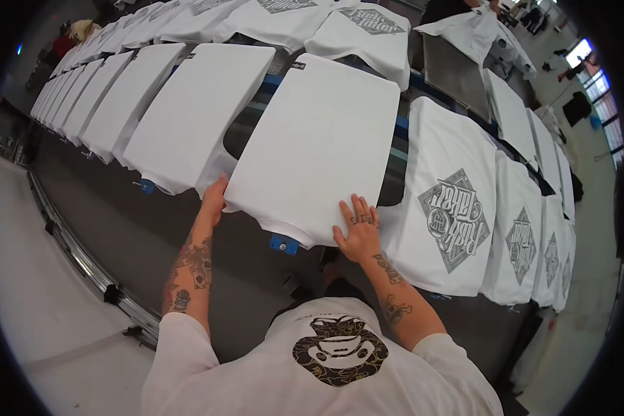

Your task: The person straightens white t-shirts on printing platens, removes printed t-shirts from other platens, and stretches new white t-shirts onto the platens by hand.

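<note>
A white T-shirt (319, 139) is stretched flat over a board in front of me, its upper side unprinted apart from a small dark label at the far left corner. My left hand (216, 197) is closed on the shirt's near left edge, the fingertips partly hidden by fabric. On the near right corner lies my right hand (359, 229), palm down with fingers spread on the cloth. Between the hands, the shirt's near edge hangs over a blue clamp (284, 243) below the board.
More plain white T-shirts (200, 114) run along the row to my left. A printed T-shirt (451, 201) with a dark diamond design lies close on the right, others beyond it. Behind, a bare grey board (456, 75) stands near a person handling a white shirt (464, 33). A metal rail (83, 256) runs along the floor.
</note>
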Demonstrator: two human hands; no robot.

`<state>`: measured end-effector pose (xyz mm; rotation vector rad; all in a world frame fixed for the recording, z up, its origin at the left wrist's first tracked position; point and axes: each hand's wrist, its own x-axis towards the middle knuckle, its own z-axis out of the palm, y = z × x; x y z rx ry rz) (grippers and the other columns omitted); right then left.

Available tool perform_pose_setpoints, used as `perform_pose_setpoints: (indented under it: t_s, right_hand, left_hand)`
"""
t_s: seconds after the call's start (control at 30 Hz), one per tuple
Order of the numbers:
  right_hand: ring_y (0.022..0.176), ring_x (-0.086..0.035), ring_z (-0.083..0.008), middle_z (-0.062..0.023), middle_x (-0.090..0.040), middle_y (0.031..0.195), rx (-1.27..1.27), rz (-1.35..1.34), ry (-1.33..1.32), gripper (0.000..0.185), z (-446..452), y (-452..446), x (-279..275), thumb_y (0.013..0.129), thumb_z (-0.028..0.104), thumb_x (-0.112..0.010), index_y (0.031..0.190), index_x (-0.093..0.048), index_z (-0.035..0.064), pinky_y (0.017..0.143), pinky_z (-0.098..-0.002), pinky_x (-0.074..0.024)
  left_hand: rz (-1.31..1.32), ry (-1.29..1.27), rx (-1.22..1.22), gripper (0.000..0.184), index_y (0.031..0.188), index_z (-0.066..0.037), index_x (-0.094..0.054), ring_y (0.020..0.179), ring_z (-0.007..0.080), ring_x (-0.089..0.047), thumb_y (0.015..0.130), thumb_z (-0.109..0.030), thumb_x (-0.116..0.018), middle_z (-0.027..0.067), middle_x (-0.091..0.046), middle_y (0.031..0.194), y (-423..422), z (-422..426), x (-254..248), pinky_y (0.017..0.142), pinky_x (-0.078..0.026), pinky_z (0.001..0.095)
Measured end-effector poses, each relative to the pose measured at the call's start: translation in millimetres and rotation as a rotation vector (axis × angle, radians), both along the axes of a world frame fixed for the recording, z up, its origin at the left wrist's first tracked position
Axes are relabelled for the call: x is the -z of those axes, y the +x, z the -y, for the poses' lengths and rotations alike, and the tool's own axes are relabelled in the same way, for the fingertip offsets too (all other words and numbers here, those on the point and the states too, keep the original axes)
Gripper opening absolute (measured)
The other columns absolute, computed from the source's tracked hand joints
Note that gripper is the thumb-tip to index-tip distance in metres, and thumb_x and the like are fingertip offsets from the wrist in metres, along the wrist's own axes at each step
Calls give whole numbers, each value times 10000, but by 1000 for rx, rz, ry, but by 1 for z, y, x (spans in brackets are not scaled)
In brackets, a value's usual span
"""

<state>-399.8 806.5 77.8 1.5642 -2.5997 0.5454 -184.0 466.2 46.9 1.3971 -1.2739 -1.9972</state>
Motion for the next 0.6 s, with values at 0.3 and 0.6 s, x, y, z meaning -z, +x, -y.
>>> perform_pose_setpoints:
  t_s: [0.3, 0.6]
  right_hand:
    - [1424, -252, -322, -178, -284, 1528, -4, 78, 64, 642, -9, -4, -1, 873, 411, -512, 1431, -406, 114, 1160, -507, -142]
    - [1316, -394, -387, -213, -448, 1394, -131, 546, -33, 556, -40, -16, -45, 914, 355, -588, 1367, -441, 69, 1082, -473, -342]
  left_hand:
    - [557, -1182, 159, 286, 1093, -68, -591, 1088, 339, -526, 843, -190, -655, 127, -550, 1125, -16, -19, 0, 917, -439, 436]
    - [1008, -1339, 340, 699, 1461, -30, -319, 1426, 344, -210, 938, -463, -486, 207, -252, 1523, -96, -71, -7, 1150, -173, 530]
